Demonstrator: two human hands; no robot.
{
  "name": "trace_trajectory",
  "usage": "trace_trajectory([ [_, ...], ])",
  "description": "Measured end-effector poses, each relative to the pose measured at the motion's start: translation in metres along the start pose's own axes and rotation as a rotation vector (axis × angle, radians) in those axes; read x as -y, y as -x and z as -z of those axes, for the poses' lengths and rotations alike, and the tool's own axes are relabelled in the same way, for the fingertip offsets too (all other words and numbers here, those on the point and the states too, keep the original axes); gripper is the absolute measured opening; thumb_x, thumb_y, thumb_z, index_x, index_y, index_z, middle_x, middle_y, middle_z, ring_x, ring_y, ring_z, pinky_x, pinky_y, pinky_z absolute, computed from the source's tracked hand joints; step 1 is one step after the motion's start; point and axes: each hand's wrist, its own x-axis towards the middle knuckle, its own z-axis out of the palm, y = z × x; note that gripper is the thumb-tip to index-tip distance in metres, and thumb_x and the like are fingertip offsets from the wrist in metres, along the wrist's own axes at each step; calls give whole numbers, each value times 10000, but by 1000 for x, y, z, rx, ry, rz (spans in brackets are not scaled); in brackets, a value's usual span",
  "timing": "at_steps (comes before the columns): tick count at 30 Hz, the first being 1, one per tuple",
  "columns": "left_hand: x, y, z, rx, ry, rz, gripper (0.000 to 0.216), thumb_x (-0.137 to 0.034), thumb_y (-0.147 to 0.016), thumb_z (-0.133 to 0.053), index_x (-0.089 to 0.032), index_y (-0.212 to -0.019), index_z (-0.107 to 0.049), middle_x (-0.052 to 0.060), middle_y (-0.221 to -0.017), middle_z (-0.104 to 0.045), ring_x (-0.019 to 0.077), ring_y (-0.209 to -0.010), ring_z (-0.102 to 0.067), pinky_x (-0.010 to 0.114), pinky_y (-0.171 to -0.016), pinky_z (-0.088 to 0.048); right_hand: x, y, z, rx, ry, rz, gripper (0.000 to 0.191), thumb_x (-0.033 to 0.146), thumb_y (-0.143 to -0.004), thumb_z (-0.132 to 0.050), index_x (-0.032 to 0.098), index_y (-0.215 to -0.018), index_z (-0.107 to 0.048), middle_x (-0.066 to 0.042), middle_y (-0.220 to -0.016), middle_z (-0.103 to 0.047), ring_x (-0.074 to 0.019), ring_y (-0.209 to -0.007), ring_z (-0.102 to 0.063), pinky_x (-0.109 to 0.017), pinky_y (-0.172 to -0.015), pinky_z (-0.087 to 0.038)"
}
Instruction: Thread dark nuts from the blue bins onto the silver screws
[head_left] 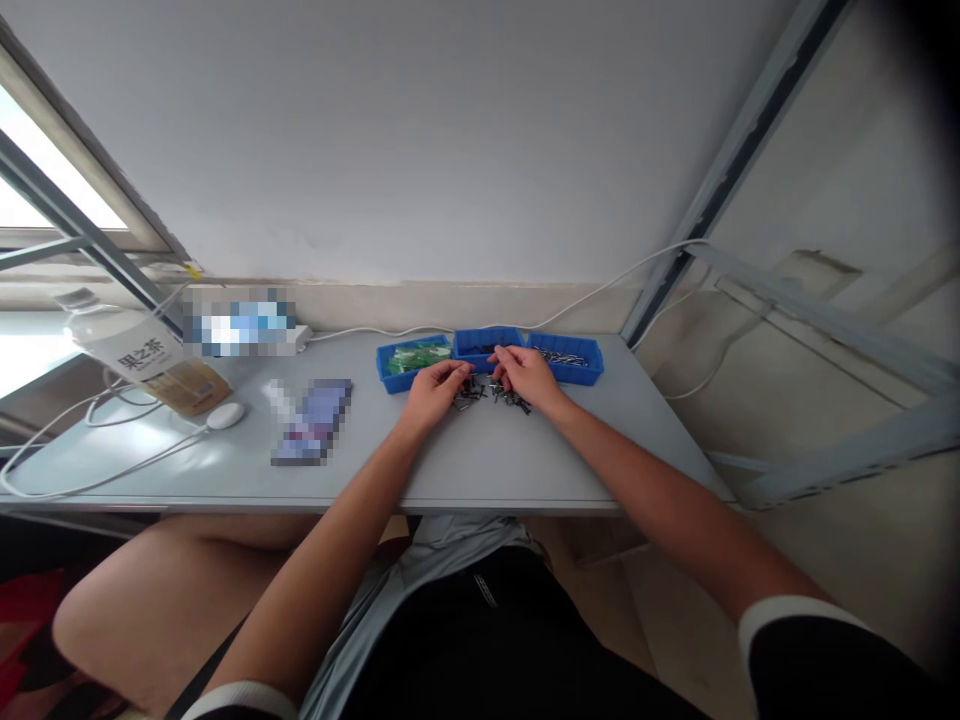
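Note:
My left hand (435,391) and my right hand (527,375) rest on the grey table (480,460), close together over a small pile of dark screws (487,392). Both hands have their fingers curled and pinched at the pile; what each pinch holds is too small to make out. Just behind the hands stand three blue bins in a row: the left bin (412,360) holds green parts, the middle bin (486,344) looks dark inside, the right bin (568,357) holds metal pieces.
A lying bottle (139,358) with a label is at the far left, beside a white puck-shaped device (225,415) on a white cable. A phone-like flat object (313,421) lies left of the hands. A metal shelf frame (720,190) rises at the right.

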Motion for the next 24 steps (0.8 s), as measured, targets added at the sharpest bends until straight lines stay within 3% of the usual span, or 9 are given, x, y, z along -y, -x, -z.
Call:
trace_trajectory([
  [4, -1, 1, 1, -41, -21, -30, 434, -578, -911, -657, -196, -1072, -788, 63, -958, -774, 181, -762, -646, 295, -729, -508, 5, 10, 2, 26, 278, 238, 258, 403, -1004, -594, 207, -1008, -761, -52, -857, -773, -191, -736, -678, -319, -734, -534],
  [7, -3, 3, 1, -69, -61, -55, 427, -572, -919, -649, -191, -1058, -783, 63, -947, -771, 189, -786, -660, 299, -753, -513, 4, 15, 1, 162, 430, 461, 167, 269, -949, -680, 213, -1073, -778, -89, -1049, -781, -250, -1005, -660, -396, -944, -508],
  [9, -4, 3, 1, -73, -77, -63, 418, -557, -922, -650, -184, -1058, -781, 69, -957, -774, 201, -825, -678, 309, -793, -523, 1, 16, -1, 256, 477, 541, 207, 193, -929, -691, 218, -1113, -781, -93, -1098, -775, -258, -1059, -628, -419, -995, -487],
  [16, -3, 4, 0, -63, -105, -58, 387, -525, -931, -643, -193, -1068, -786, 74, -977, -783, 227, -885, -707, 342, -857, -536, -5, 16, -5, 280, 568, 512, 280, 79, -898, -655, 240, -1081, -795, -81, -984, -770, -248, -1019, -622, -382, -903, -504],
  [20, -1, 4, 0, -57, -109, -75, 379, -527, -931, -644, -196, -1050, -785, 74, -980, -786, 235, -916, -711, 332, -842, -535, -1, 17, -4, 177, 437, 435, 340, 72, -867, -661, 218, -1157, -763, -74, -1015, -769, -218, -960, -665, -350, -880, -525],
  [24, -4, 6, -1, -2, -84, -58, 401, -527, -943, -632, -191, -1112, -770, 71, -922, -785, 210, -812, -699, 314, -751, -535, 6, 19, -3, 35, 257, 373, 327, 145, -895, -664, 205, -1205, -747, -60, -1001, -756, -177, -825, -679, -298, -744, -537],
])
